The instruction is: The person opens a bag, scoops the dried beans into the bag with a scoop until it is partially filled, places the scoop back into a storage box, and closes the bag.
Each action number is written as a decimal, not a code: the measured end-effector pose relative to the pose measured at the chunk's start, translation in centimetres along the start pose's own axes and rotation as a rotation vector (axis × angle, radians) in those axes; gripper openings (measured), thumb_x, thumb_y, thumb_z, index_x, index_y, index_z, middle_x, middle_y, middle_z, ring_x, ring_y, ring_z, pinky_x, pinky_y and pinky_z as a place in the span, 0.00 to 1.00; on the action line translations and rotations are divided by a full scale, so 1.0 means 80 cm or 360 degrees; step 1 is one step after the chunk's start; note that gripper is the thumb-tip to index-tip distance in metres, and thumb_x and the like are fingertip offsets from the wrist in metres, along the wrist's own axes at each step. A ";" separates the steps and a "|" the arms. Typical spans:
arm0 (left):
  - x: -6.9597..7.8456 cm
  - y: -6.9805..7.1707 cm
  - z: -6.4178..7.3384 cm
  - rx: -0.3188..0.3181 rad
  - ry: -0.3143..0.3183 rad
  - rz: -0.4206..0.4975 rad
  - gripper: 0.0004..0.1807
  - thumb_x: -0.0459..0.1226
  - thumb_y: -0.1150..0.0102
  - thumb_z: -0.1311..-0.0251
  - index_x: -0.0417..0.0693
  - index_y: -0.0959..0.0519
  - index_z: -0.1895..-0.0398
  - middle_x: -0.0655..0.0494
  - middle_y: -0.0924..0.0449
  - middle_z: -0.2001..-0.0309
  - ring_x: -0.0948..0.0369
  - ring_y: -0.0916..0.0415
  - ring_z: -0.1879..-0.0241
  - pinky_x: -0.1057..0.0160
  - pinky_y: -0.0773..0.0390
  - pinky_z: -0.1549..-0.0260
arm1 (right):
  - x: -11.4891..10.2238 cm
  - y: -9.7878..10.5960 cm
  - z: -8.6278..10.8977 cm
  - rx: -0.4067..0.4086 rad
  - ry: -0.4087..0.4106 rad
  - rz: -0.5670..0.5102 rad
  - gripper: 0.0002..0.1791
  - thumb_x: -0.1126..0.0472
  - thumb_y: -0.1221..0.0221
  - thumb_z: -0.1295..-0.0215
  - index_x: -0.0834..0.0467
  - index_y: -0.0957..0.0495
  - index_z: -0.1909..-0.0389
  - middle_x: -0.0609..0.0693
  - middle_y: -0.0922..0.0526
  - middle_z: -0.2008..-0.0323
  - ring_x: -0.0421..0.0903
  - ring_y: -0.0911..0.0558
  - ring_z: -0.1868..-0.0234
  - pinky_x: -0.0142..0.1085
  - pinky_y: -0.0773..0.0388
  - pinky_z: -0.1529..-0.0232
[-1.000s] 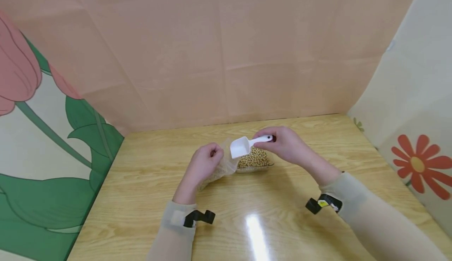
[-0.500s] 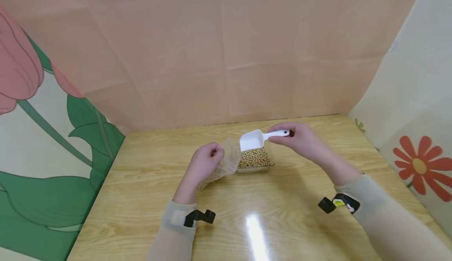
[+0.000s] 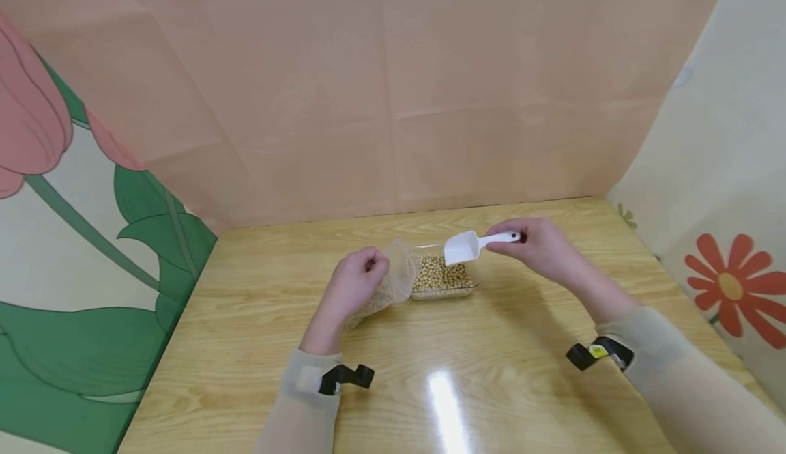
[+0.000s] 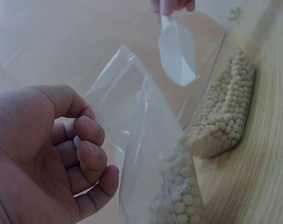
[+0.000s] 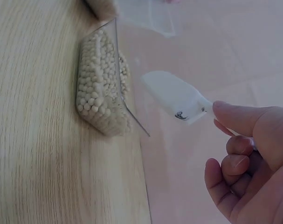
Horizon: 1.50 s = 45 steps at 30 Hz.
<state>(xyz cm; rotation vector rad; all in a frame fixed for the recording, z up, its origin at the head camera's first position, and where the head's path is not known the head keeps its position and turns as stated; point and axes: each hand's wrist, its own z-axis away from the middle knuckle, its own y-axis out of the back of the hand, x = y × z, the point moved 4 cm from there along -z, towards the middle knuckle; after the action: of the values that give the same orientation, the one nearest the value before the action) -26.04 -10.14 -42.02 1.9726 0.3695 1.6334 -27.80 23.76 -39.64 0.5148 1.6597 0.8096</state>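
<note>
My right hand pinches the white scoop by its handle, thumb against fingers. The scoop's long axis runs roughly left to right, bowl to the left, over the right part of the clear box; I see no beans in the bowl. The box sits on the table, holding beans, left of my right hand. My left hand, fingers curled, pinches the plastic bag, whose mouth lies at the box's left end, so the bag is left of the scoop. I can read no brand; a dark mark on the scoop is illegible.
</note>
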 end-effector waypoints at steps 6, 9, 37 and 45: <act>-0.001 0.000 0.000 -0.0003 0.0012 0.0011 0.14 0.45 0.50 0.27 0.52 0.22 0.71 0.56 0.30 0.79 0.59 0.36 0.82 0.60 0.33 0.80 | 0.005 -0.006 -0.008 -0.0027 0.0056 0.0093 0.18 0.42 0.34 0.36 0.47 0.14 0.52 0.47 0.16 0.64 0.47 0.24 0.71 0.39 0.28 0.72; -0.001 0.000 0.000 0.0002 0.0006 0.0008 0.14 0.45 0.50 0.28 0.52 0.22 0.71 0.56 0.30 0.79 0.59 0.36 0.82 0.60 0.33 0.80 | 0.004 -0.007 -0.011 -0.0041 0.0091 0.0163 0.15 0.43 0.34 0.35 0.46 0.14 0.53 0.46 0.15 0.63 0.46 0.24 0.70 0.41 0.28 0.69; -0.002 0.000 -0.001 -0.0011 0.0011 0.0011 0.14 0.46 0.50 0.27 0.53 0.22 0.71 0.56 0.29 0.79 0.59 0.34 0.80 0.59 0.32 0.78 | -0.013 -0.039 -0.028 -0.0219 0.0096 0.0316 0.10 0.51 0.32 0.35 0.49 0.14 0.55 0.45 0.13 0.61 0.42 0.19 0.68 0.43 0.24 0.65; 0.000 0.000 -0.001 -0.0010 0.0002 0.0004 0.14 0.46 0.49 0.27 0.53 0.22 0.71 0.56 0.29 0.78 0.59 0.34 0.80 0.60 0.32 0.79 | 0.030 -0.057 -0.029 -0.0225 -0.0064 -0.0071 0.12 0.48 0.32 0.36 0.47 0.13 0.55 0.46 0.13 0.56 0.46 0.18 0.59 0.42 0.23 0.59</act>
<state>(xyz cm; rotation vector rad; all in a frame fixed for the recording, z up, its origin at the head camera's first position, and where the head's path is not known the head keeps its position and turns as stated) -26.14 -10.11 -42.05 1.9683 0.3620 1.6355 -30.24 21.86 -44.38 0.3913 1.5590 0.8712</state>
